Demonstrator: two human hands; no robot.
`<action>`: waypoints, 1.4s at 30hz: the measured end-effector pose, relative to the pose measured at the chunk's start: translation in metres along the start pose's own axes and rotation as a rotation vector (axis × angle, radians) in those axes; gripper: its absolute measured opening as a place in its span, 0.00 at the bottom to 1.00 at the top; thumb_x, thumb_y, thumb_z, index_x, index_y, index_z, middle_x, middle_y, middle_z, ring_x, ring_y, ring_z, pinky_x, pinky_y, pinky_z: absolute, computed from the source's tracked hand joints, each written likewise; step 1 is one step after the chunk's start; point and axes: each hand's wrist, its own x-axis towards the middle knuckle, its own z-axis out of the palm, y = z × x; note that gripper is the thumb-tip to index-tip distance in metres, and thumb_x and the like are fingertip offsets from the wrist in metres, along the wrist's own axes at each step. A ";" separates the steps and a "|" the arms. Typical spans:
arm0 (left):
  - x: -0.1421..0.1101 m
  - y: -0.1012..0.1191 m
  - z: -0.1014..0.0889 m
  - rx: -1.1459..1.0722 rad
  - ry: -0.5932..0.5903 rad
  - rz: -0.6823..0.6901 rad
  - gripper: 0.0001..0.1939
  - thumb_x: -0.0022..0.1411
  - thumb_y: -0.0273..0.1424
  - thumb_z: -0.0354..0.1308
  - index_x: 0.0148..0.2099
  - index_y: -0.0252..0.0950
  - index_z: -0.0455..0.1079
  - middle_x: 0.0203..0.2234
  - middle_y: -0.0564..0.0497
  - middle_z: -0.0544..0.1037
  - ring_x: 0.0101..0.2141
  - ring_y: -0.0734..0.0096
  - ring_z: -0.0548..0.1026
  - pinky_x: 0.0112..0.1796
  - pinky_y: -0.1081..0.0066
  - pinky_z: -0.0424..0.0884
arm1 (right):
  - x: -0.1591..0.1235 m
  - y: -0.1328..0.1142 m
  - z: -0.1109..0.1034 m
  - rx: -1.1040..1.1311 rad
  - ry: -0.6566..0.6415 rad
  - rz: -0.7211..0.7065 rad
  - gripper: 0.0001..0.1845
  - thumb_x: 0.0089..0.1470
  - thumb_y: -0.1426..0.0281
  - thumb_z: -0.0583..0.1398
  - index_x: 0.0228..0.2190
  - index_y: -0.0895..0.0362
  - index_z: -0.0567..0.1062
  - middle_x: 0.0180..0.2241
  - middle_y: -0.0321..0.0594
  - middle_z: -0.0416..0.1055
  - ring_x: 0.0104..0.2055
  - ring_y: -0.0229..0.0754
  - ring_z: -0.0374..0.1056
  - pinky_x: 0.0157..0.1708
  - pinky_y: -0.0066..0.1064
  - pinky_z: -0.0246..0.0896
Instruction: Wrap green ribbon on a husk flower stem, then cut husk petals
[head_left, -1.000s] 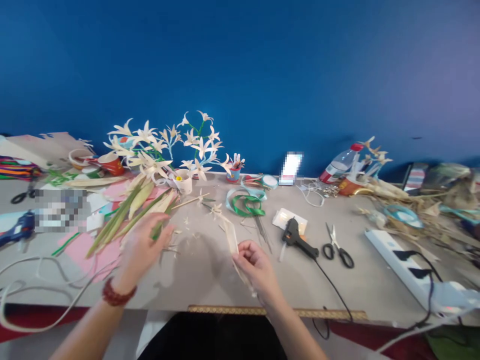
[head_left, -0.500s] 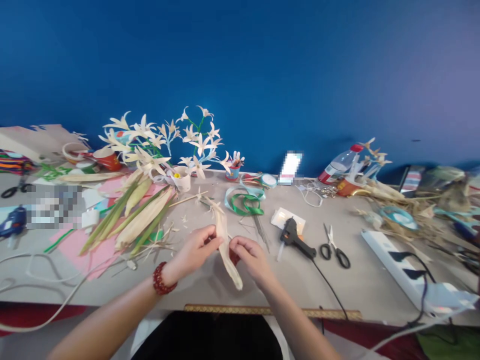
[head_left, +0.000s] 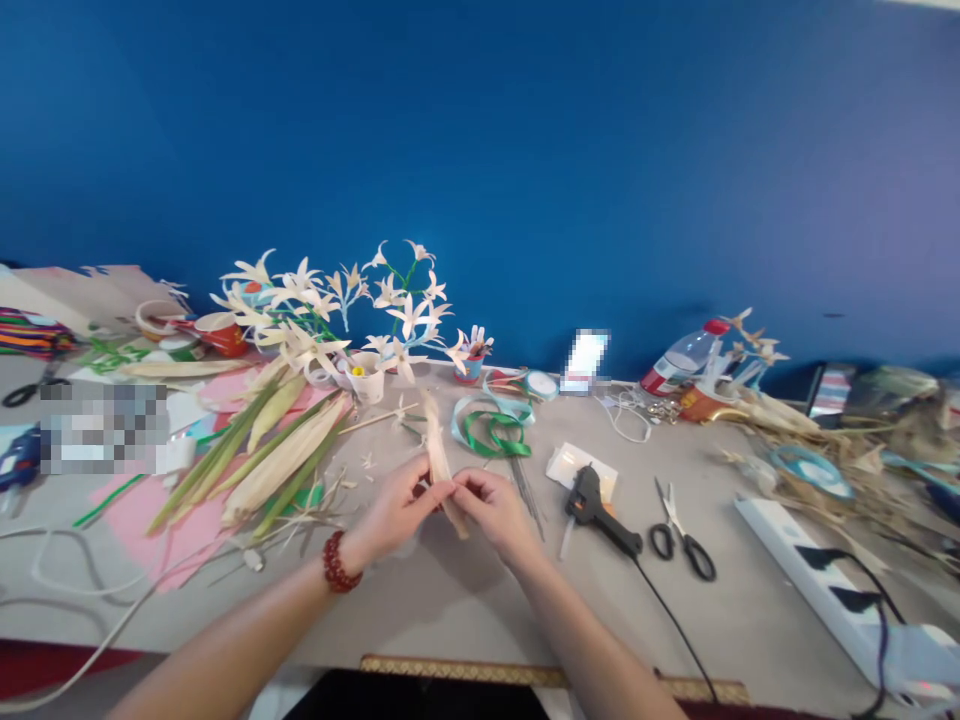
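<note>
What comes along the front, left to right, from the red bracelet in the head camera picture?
Red bracelet → left hand → pale strip → right hand → black glue gun → scissors → white power strip.

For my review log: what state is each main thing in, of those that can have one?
Left hand: closed, fingers pinching the husk strip
Right hand: closed, pinching the same strip
Scissors: open, lying down
Glue gun: lying down; hot or cold, cannot tell
Bottle: capped, tilted
Green ribbon: loosely coiled
Power strip: black plugs inserted
</note>
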 end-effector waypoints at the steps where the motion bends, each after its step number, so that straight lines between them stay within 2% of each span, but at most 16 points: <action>1: 0.000 -0.001 0.000 0.016 0.016 0.002 0.12 0.63 0.39 0.54 0.34 0.34 0.66 0.26 0.53 0.70 0.28 0.72 0.69 0.30 0.72 0.68 | 0.000 0.002 -0.001 0.030 0.024 0.009 0.17 0.49 0.56 0.65 0.24 0.57 0.73 0.20 0.33 0.69 0.21 0.35 0.62 0.22 0.25 0.57; 3: 0.000 -0.001 -0.002 -0.024 0.004 -0.031 0.13 0.65 0.39 0.51 0.32 0.34 0.66 0.24 0.54 0.69 0.27 0.72 0.69 0.32 0.71 0.68 | 0.000 0.005 -0.005 0.099 0.056 0.037 0.15 0.49 0.58 0.65 0.25 0.57 0.73 0.21 0.34 0.70 0.21 0.35 0.63 0.23 0.26 0.59; 5: 0.002 -0.002 -0.004 -0.119 -0.056 -0.079 0.13 0.65 0.39 0.50 0.34 0.34 0.66 0.24 0.54 0.69 0.28 0.72 0.69 0.32 0.70 0.68 | 0.000 0.006 -0.009 0.149 0.063 0.071 0.14 0.50 0.58 0.65 0.26 0.57 0.72 0.24 0.35 0.72 0.23 0.36 0.65 0.25 0.27 0.61; 9: 0.002 -0.006 -0.002 -0.139 -0.117 -0.100 0.12 0.63 0.38 0.53 0.35 0.34 0.66 0.26 0.54 0.69 0.29 0.72 0.68 0.32 0.71 0.67 | -0.001 0.005 -0.008 0.158 -0.039 0.101 0.15 0.46 0.61 0.68 0.31 0.56 0.72 0.29 0.36 0.73 0.30 0.39 0.69 0.30 0.29 0.64; 12: 0.000 -0.008 -0.001 -0.080 -0.107 -0.088 0.12 0.64 0.37 0.52 0.34 0.33 0.66 0.26 0.54 0.68 0.29 0.73 0.66 0.32 0.72 0.64 | -0.002 0.004 -0.003 0.143 -0.094 0.092 0.14 0.43 0.64 0.70 0.29 0.56 0.72 0.27 0.33 0.71 0.28 0.37 0.67 0.31 0.27 0.62; 15: 0.000 -0.008 -0.001 -0.094 -0.125 -0.115 0.12 0.64 0.38 0.52 0.34 0.33 0.67 0.26 0.54 0.68 0.29 0.73 0.66 0.32 0.72 0.64 | -0.003 0.002 -0.002 0.173 -0.064 0.122 0.12 0.45 0.65 0.68 0.24 0.57 0.71 0.22 0.31 0.68 0.25 0.34 0.64 0.27 0.26 0.59; 19: 0.000 -0.011 0.000 -0.250 -0.145 -0.195 0.13 0.62 0.39 0.54 0.36 0.33 0.67 0.27 0.53 0.70 0.30 0.72 0.68 0.33 0.71 0.66 | -0.004 0.003 -0.004 0.285 -0.032 0.208 0.12 0.43 0.66 0.69 0.24 0.57 0.71 0.21 0.31 0.70 0.23 0.34 0.65 0.26 0.25 0.60; 23: -0.001 -0.013 0.003 -0.370 -0.105 -0.254 0.13 0.62 0.39 0.55 0.37 0.33 0.68 0.27 0.54 0.72 0.29 0.72 0.71 0.34 0.70 0.68 | -0.004 0.006 -0.004 0.360 -0.003 0.270 0.13 0.42 0.65 0.69 0.24 0.57 0.71 0.21 0.31 0.71 0.22 0.36 0.67 0.24 0.27 0.62; 28: -0.002 -0.012 0.005 -0.270 -0.108 -0.179 0.13 0.61 0.40 0.56 0.37 0.34 0.67 0.27 0.53 0.73 0.28 0.72 0.71 0.32 0.71 0.68 | -0.003 0.008 -0.005 0.328 0.017 0.234 0.11 0.41 0.66 0.69 0.24 0.58 0.74 0.21 0.33 0.73 0.23 0.36 0.68 0.26 0.27 0.63; 33: -0.003 -0.016 0.006 -0.227 -0.163 -0.161 0.13 0.63 0.40 0.54 0.39 0.34 0.66 0.28 0.52 0.74 0.27 0.72 0.72 0.30 0.71 0.69 | -0.003 0.009 -0.007 0.173 0.033 0.176 0.10 0.44 0.66 0.67 0.23 0.57 0.72 0.19 0.31 0.70 0.20 0.35 0.64 0.22 0.26 0.59; 42: -0.005 -0.013 0.005 -0.110 -0.221 -0.097 0.11 0.65 0.37 0.50 0.41 0.34 0.67 0.29 0.50 0.76 0.29 0.70 0.73 0.30 0.72 0.69 | -0.003 0.009 -0.011 0.042 -0.079 0.145 0.08 0.45 0.67 0.65 0.23 0.56 0.71 0.21 0.32 0.68 0.22 0.35 0.64 0.24 0.27 0.60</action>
